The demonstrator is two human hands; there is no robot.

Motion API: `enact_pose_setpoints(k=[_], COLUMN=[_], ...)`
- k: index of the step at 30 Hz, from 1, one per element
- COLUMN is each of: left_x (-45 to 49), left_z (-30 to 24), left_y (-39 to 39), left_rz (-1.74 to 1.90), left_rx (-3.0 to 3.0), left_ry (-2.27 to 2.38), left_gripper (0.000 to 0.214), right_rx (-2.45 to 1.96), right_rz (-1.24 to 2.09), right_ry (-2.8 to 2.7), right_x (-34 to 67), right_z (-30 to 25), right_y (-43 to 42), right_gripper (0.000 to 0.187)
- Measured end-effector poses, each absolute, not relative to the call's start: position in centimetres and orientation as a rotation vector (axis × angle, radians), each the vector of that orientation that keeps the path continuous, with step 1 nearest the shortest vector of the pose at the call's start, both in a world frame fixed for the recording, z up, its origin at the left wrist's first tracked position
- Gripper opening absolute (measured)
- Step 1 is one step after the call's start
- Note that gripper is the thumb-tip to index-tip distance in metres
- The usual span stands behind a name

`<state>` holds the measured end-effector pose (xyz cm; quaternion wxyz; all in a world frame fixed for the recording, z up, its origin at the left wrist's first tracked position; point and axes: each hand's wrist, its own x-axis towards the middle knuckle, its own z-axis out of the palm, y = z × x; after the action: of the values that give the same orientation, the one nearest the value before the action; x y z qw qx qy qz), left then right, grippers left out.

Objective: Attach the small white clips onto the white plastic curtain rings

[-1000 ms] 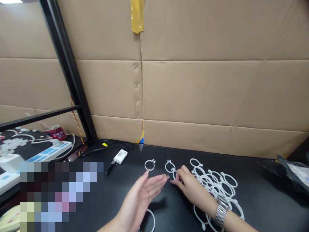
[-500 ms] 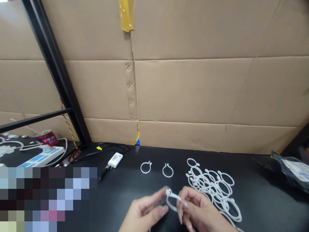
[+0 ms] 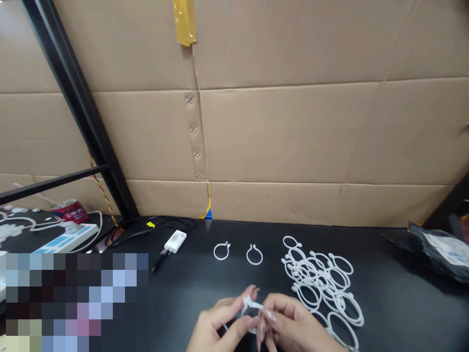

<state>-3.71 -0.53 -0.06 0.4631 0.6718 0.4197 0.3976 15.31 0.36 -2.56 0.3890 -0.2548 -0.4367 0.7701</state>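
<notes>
My left hand (image 3: 223,322) and my right hand (image 3: 289,320) meet at the bottom middle, above the black tabletop. Between them is a white plastic ring (image 3: 255,305) with knobbed ends, tilted up from the table. The fingers of my right hand pinch its right side. My left thumb and forefinger close on its left side near the knobs, and part of the ring is hidden behind the fingers. Two similar rings, a left one (image 3: 221,251) and a right one (image 3: 254,254), lie apart beyond my hands. A heap of such rings (image 3: 308,271) overlaps to the right.
A white adapter (image 3: 176,241) with a black plug lies left of the single rings. Farther left are a power strip (image 3: 69,238), a red can (image 3: 73,211) and cables. A black plastic package (image 3: 439,252) is at the right. Cardboard (image 3: 274,137) walls the back.
Both hands have shifted slightly left and closer together with the ring. My left thumb and forefinger now close on its left side. The view has tilted a little.
</notes>
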Motion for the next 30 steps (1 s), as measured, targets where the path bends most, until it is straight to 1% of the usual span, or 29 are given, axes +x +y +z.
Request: enact_pose_setpoints(k=[6, 13, 18, 30], left_x=[-3.5, -3.6, -3.5, -3.3], left_z=[0.0, -0.4, -0.8, -1.0], left_y=[-0.5, -0.3, -0.2, -0.3], left_rz=[1.001, 1.045, 1.042, 0.992], left_rx=[1.836, 2.042, 1.990, 1.761], left_ry=[1.005, 0.988, 1.016, 1.060], left_gripper=[0.038, 0.035, 0.035, 0.025], right_rx=[-0.632, -0.668, -0.694, -0.700], right_rz=[2.009, 1.960, 1.971, 1.961], right_ry=[-0.994, -0.973, -0.979, -0.978], right_x=[15.1, 15.0, 14.8, 14.7], right_z=[-1.6, -1.2, -1.6, -0.9], right_y=[0.1, 0.1, 0.1, -0.1], right_gripper=[0.029, 0.029, 0.033, 0.035])
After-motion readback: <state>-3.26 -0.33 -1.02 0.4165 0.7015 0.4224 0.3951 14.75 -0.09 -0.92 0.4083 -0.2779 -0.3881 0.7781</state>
